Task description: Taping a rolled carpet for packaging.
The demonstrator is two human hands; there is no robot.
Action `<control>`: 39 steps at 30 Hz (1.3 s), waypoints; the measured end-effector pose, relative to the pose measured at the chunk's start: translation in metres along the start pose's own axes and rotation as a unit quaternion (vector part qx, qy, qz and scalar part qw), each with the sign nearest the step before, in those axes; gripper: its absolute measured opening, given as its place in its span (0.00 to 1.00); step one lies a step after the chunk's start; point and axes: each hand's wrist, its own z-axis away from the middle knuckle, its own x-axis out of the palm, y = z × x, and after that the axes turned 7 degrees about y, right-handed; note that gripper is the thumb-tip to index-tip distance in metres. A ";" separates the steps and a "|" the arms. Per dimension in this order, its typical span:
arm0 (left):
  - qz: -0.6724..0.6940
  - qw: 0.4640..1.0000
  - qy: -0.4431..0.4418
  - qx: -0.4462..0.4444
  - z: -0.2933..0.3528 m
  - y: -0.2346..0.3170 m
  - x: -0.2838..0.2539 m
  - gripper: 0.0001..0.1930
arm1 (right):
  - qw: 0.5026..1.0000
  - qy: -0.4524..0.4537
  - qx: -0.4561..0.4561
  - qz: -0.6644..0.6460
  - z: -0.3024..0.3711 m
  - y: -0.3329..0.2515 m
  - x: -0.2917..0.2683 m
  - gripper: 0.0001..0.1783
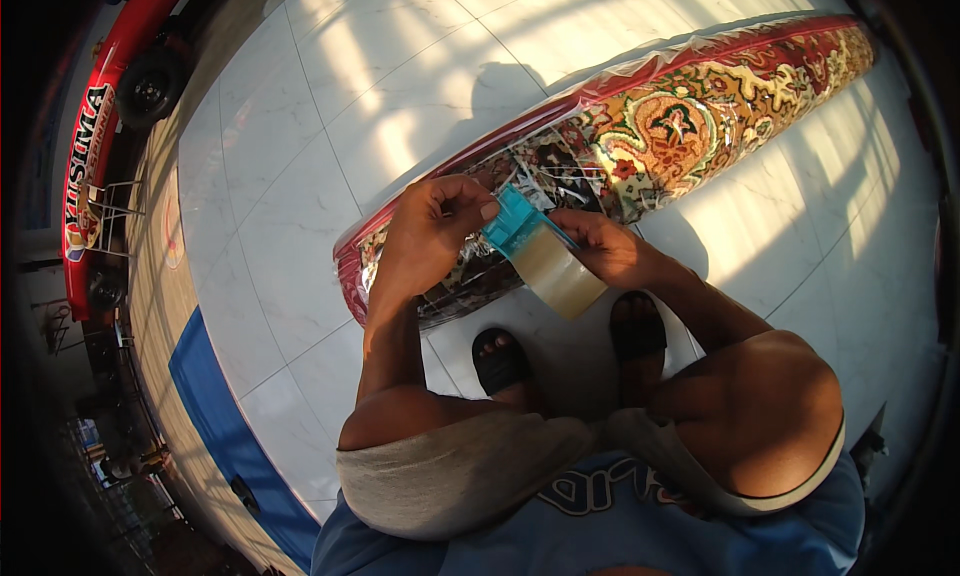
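The left hand (pixel 425 238) has its fingers curled in, thumb and forefinger brought close together at the left edge of a teal dispenser (pixel 515 219); the thumb tip lies against or right beside that edge, and whether the two digits pinch the plastic or a strip of tape cannot be told. The right hand (pixel 608 251) is partly closed, grasping the dispenser from its right side, fingers bent at the flank of the wide tan roll (pixel 560 273) fitted on it. The dispenser is held between the hands, tilted, its teal end up and to the left, the roll slanting down to the right. Behind it from this view lies a patterned rug (pixel 690 131), rolled up in clear wrap on the pale tiled floor (pixel 300 166). Just nearer than the rug are the person's black sandals (pixel 500 368).
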 end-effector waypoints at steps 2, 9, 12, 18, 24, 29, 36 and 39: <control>0.009 1.000 -0.003 -0.008 0.000 -0.001 -0.001 0.05 | 1.000 0.005 0.008 -0.005 0.001 0.001 -0.001 0.22; 0.007 1.000 0.005 -0.017 0.003 -0.007 0.001 0.06 | 1.000 0.002 -0.020 0.000 -0.001 0.011 -0.004 0.22; 0.010 1.000 0.011 -0.026 0.005 -0.009 0.000 0.06 | 1.000 0.006 0.020 -0.003 -0.001 0.015 -0.005 0.21; 0.043 0.998 0.025 -0.041 0.008 -0.016 0.001 0.05 | 0.999 0.031 0.025 -0.023 -0.002 0.022 -0.003 0.22; -0.017 0.998 0.048 -0.025 0.011 -0.017 0.006 0.06 | 1.000 -0.003 -0.019 -0.012 -0.004 0.024 -0.005 0.22; -0.012 0.998 0.056 -0.010 0.011 -0.014 0.010 0.06 | 1.000 -0.012 -0.017 0.013 -0.001 0.024 -0.009 0.24; -0.042 0.994 0.072 0.064 0.015 -0.012 0.015 0.07 | 1.000 -0.008 -0.018 0.024 -0.001 0.023 -0.008 0.24; -0.041 0.994 0.068 0.072 0.016 -0.013 0.015 0.07 | 1.000 0.003 0.025 -0.008 0.000 0.020 -0.005 0.21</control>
